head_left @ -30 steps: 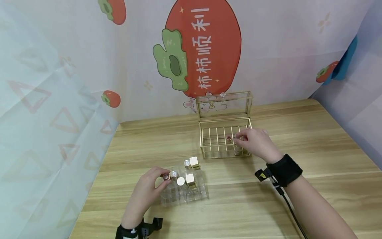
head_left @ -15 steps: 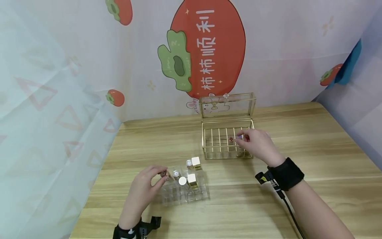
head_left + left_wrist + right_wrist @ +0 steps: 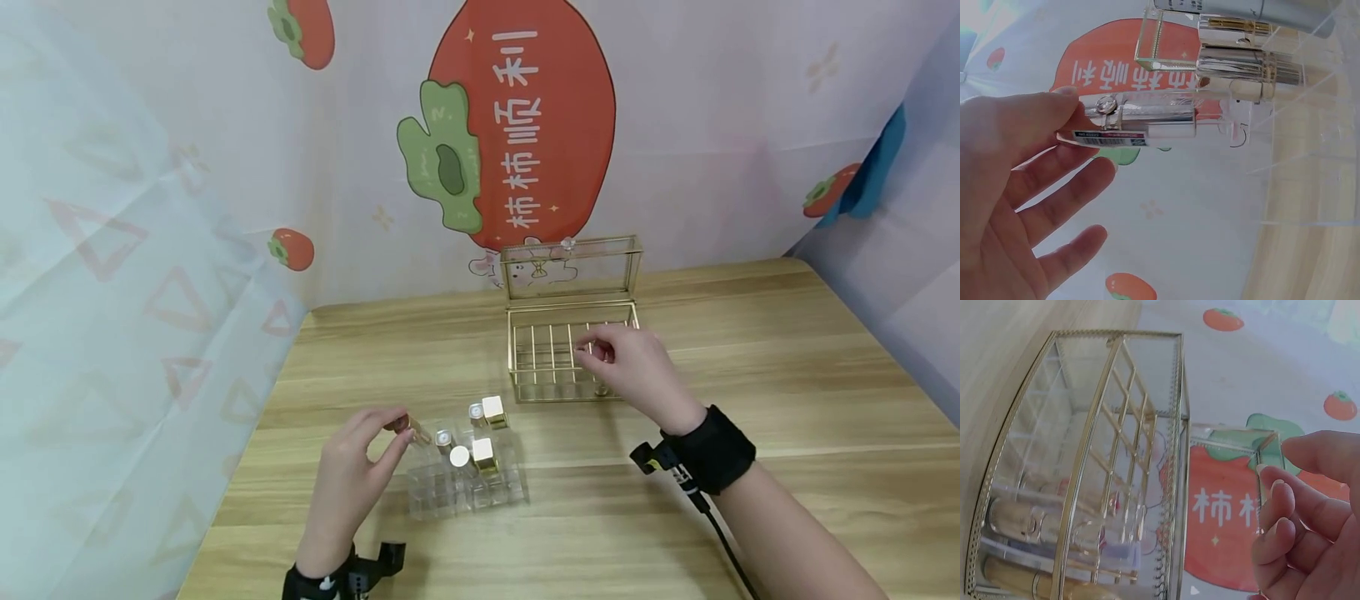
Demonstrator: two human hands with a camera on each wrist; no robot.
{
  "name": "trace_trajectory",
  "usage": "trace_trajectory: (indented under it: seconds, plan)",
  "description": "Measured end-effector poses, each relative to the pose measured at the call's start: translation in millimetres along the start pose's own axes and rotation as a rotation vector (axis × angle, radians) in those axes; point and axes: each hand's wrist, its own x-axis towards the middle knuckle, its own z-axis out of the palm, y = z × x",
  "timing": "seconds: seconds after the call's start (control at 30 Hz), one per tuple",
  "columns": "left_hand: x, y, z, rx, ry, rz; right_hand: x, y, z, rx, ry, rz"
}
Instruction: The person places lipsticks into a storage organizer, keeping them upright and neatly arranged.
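In the head view my left hand (image 3: pixel 348 479) pinches a lipstick tube (image 3: pixel 1147 119) by one end, between thumb and forefinger. The tube has a clear casing, a silvery band and a barcode label; its other end points toward the clear acrylic organizer (image 3: pixel 442 496). Several lipsticks stand in that organizer, among them one with a gold square cap (image 3: pixel 483 454) and one with a white round cap (image 3: pixel 460 457). My right hand (image 3: pixel 1310 531) hovers over the gold-framed glass box (image 3: pixel 555 392), fingers loosely bent, nothing between them. Inside the box lie several lipsticks (image 3: pixel 1016 519).
The box's hinged glass lid (image 3: pixel 570 271) stands raised against the printed backdrop (image 3: pixel 712 192). Gold bars (image 3: pixel 1119 419) divide the box into slots. The wooden table (image 3: pixel 600 517) spreads around both containers. A black cable (image 3: pixel 727 533) runs from my right wrist strap.
My left hand has drawn the lipstick up and to the left, out from the organizer's near-left part. My right hand has shifted a little leftward over the box.
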Motion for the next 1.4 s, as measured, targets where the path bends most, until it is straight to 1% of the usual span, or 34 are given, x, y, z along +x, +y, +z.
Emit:
trace_trajectory:
  seconds: [0.1, 0.2, 0.4, 0.57, 0.8, 0.97, 1.17, 1.4]
  plan:
    - [2.4, 1.0, -0.2, -0.004, 0.037, 0.006, -1.1, -6, 2, 0.03, -0.003, -0.019]
    - [5.3, 1.9, -0.4, -0.009, 0.086, 0.027, -1.9, -10, 4, 0.061, -0.012, -0.031]
    - [13.1, 6.6, -2.3, -0.035, 0.179, 0.049, -3.6, -17, 7, 0.146, -0.068, 0.001]
    - [19.3, 11.0, -0.8, -0.062, 0.235, 0.076, -5.4, -26, 7, 0.215, -0.106, 0.009]
    - [27.8, 18.3, 2.4, -0.097, 0.254, 0.097, -7.9, -36, 11, 0.24, -0.111, -0.027]
    - [33.1, 24.4, 5.4, -0.118, 0.258, 0.116, -10.4, -41, 18, 0.283, -0.128, -0.091]
    - [37.2, 33.3, 11.3, -0.146, 0.229, 0.138, -12.1, -47, 27, 0.31, -0.134, -0.165]
    - [42.5, 43.5, 18.9, -0.189, 0.215, 0.167, -13.0, -54, 38, 0.332, -0.146, -0.22]
